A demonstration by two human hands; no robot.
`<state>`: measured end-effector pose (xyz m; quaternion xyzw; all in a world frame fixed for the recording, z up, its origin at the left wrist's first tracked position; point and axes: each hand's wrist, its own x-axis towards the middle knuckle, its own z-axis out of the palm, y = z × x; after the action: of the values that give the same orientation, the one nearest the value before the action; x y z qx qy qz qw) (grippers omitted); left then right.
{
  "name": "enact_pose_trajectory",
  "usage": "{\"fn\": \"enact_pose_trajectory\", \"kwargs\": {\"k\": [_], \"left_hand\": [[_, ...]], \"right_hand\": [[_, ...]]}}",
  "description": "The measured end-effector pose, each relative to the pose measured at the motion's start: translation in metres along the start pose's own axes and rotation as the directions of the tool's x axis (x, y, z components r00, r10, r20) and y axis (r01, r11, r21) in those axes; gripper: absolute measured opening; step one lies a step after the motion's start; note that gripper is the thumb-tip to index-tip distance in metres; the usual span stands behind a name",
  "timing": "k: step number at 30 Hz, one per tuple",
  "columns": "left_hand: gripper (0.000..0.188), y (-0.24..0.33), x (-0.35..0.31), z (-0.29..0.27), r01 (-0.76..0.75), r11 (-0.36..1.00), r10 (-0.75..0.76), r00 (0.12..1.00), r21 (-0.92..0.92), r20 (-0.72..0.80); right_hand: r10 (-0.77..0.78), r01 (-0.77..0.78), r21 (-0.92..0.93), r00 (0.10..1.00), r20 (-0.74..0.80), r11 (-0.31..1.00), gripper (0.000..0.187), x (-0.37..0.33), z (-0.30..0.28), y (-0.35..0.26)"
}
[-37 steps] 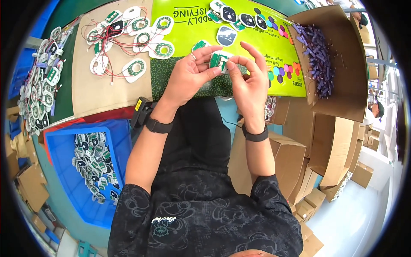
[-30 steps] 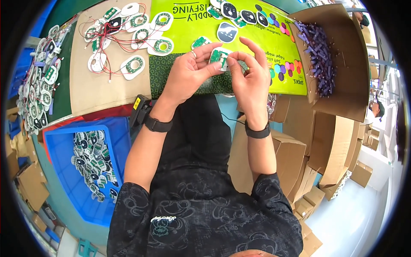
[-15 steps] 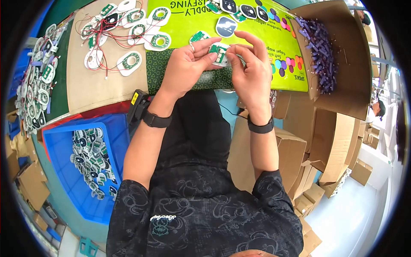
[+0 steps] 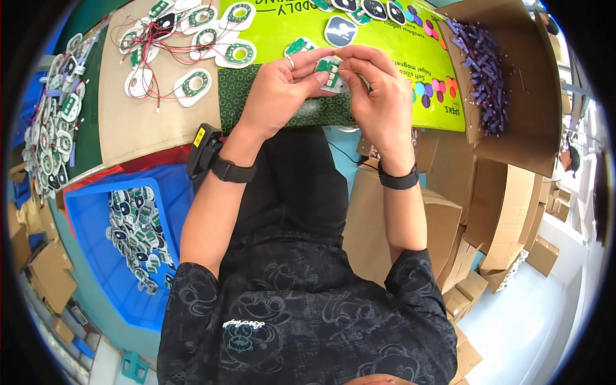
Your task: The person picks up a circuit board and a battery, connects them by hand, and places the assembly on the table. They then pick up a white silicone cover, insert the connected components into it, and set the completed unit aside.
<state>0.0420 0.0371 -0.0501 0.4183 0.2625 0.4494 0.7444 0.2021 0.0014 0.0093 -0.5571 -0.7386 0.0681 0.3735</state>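
Observation:
Over the table's near edge, my left hand (image 4: 277, 93) pinches a small white piece with a green circuit board (image 4: 330, 72) between thumb and fingers. My right hand (image 4: 384, 99) closes on the right edge of that same piece with thumb and fingertips, partly covering it. Just beyond my fingers lies a similar white piece with a green board (image 4: 299, 47). A dark-faced rounded piece (image 4: 341, 31) rests farther back on the bright green printed sheet (image 4: 282, 29).
Ring-shaped boards with red wires (image 4: 192, 87) lie on brown cardboard (image 4: 128, 125) at left. More pieces heap up at the far left (image 4: 54, 141) and in a blue bin (image 4: 96, 256) below. A cardboard box (image 4: 529, 96) with purple wired parts (image 4: 481, 77) stands at right.
My right index finger, raised before, has come down and curled toward the circuit board piece. The piece is turned slightly, and my right forearm has shifted a little rightward.

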Motion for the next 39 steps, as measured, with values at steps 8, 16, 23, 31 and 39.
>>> {"fn": "enact_pose_trajectory", "kwargs": {"k": [8, 16, 23, 31, 39], "left_hand": [[0.043, 0.005, -0.007, -0.001, 0.050, 0.997, -0.049, 0.999, 0.052, -0.016], [0.039, 0.004, -0.002, 0.008, 0.060, 0.997, -0.061, 0.998, -0.037, -0.020], [0.041, 0.004, -0.002, 0.001, 0.055, 0.999, -0.055, 0.998, -0.003, -0.011], [0.041, 0.006, -0.001, 0.002, 0.051, 0.998, -0.050, 0.999, -0.027, 0.011], [0.041, 0.001, -0.004, 0.001, 0.053, 0.996, -0.054, 0.999, -0.072, -0.008]], "right_hand": [[0.103, -0.101, 0.182, 0.995, 0.001, 0.978, 0.012, -0.013, -0.001, 0.003], [0.506, -0.522, 0.024, 0.815, -0.283, 0.853, 0.027, -0.050, -0.102, 0.131], [0.498, -0.578, -0.407, 0.816, -0.293, 0.707, 0.038, -0.028, -0.116, 0.217], [0.164, -0.326, -0.548, 0.932, -0.323, 0.771, 0.040, 0.030, -0.088, 0.237], [0.274, -0.385, -0.615, 0.923, -0.271, 0.689, 0.036, 0.022, -0.065, 0.229]]}}
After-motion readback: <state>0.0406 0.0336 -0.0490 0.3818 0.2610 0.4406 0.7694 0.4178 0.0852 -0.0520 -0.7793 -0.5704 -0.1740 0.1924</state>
